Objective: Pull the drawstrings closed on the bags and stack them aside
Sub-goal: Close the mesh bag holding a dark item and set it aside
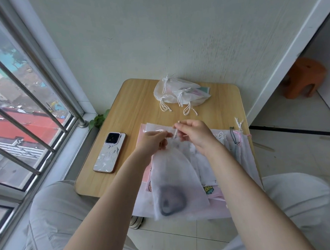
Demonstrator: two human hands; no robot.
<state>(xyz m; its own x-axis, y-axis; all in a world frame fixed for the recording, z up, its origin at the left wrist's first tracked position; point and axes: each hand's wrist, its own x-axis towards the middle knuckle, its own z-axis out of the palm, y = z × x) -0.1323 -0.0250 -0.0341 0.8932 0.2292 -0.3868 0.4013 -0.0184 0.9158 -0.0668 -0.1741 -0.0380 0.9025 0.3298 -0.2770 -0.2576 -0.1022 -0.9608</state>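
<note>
The fingers of the right hand (194, 135) are curled and pinch a short piece of white drawstring (175, 133) between thumb and forefinger; the cord runs down from the fingertips to the mouth of the bag. The left hand (151, 144) is just beside it, with its fingers bent around the gathered neck of the same white bag (173, 184), and it holds the fabric there. The two hands are very near each other, almost touching, with the cord between them.

The bag hangs from the hands toward the person, above the near edge of the wooden table (132, 107). It is half transparent, and a dark rounded object (169, 201) shows through its lower part.

Under the hands lies a flat pile of open bags (237, 151), white and pink, some with small printed pictures. At the far edge of the table, close to the wall, there is a heap of closed bags (179, 94) with their white cords lying loose on the wood. A phone (110, 153) lies on the left part of the table, well apart from the bags.
</note>
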